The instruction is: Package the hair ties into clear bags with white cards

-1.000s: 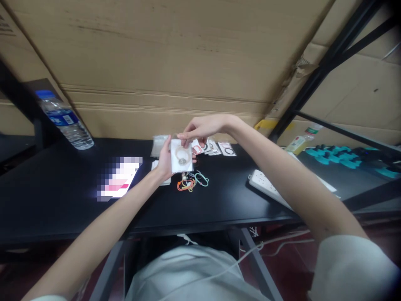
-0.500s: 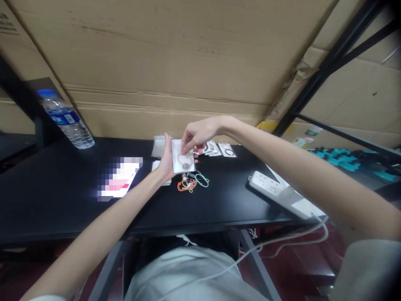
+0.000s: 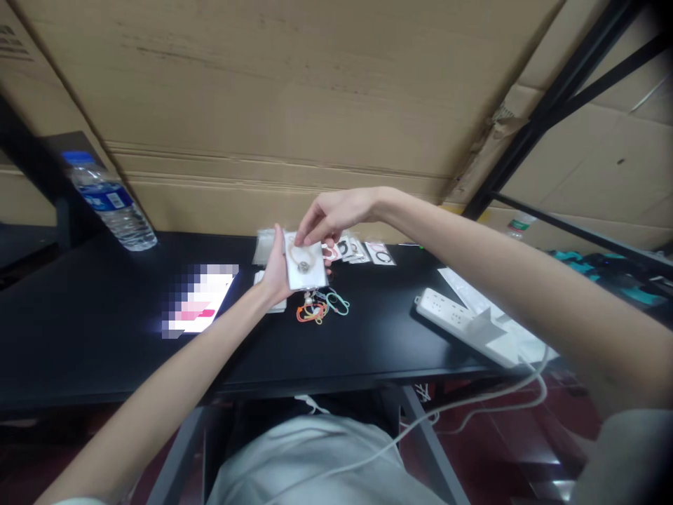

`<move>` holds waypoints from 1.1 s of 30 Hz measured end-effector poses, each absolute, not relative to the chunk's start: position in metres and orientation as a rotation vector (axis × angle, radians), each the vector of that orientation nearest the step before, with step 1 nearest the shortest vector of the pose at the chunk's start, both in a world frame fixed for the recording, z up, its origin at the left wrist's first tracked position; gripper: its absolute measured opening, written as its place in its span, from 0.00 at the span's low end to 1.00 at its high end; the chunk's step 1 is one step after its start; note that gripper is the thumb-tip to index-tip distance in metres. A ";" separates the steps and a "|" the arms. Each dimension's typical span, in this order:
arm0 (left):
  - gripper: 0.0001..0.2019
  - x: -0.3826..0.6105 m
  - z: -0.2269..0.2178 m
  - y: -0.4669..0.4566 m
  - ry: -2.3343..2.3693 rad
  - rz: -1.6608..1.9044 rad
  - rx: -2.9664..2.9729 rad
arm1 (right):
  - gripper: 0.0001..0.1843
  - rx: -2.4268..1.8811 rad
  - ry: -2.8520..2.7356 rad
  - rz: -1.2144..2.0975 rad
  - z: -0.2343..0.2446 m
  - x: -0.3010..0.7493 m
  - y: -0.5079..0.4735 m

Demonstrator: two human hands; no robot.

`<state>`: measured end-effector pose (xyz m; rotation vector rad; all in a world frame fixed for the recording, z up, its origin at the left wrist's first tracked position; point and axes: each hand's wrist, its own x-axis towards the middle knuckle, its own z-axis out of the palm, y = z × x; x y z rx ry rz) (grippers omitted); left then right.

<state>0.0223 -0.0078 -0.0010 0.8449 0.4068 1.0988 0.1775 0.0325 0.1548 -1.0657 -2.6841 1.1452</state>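
My left hand (image 3: pixel 277 268) supports a white card (image 3: pixel 314 278) from below, its thumb along the left edge and its fingertips showing at the right edge. A pale beige bracelet (image 3: pixel 303 267) with a round metallic charm lies on the card. From above, my right hand (image 3: pixel 329 223) pinches the bracelet's upper part with thumb and forefinger. Just below the card, several colourful bracelets (image 3: pixel 314 311) in orange, yellow and mint lie on the black table (image 3: pixel 362 337). White cards (image 3: pixel 278 306) are partly hidden under my left hand.
Bagged bracelets on cards (image 3: pixel 379 253) lie behind my right hand, and clear bags (image 3: pixel 264 247) left of it. A lit phone (image 3: pixel 202 301) and a water bottle (image 3: pixel 113 200) are at left. A power strip (image 3: pixel 463 326) with a cable stands at right. Cardboard (image 3: pixel 294 105) walls the back.
My right hand has shifted slightly up and left over the card, and the bracelet has moved with it. My left hand has stayed nearly in place with the card.
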 end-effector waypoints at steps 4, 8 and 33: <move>0.44 0.021 0.000 -0.008 0.425 1.169 0.787 | 0.16 -0.985 -2.691 1.246 0.150 0.178 0.030; 0.43 0.019 -0.001 -0.006 0.418 1.194 0.777 | 0.15 -1.008 -2.699 1.150 0.145 0.177 0.028; 0.43 0.017 -0.003 -0.007 0.441 1.017 0.826 | 0.19 -0.903 -2.773 0.502 0.142 0.179 0.016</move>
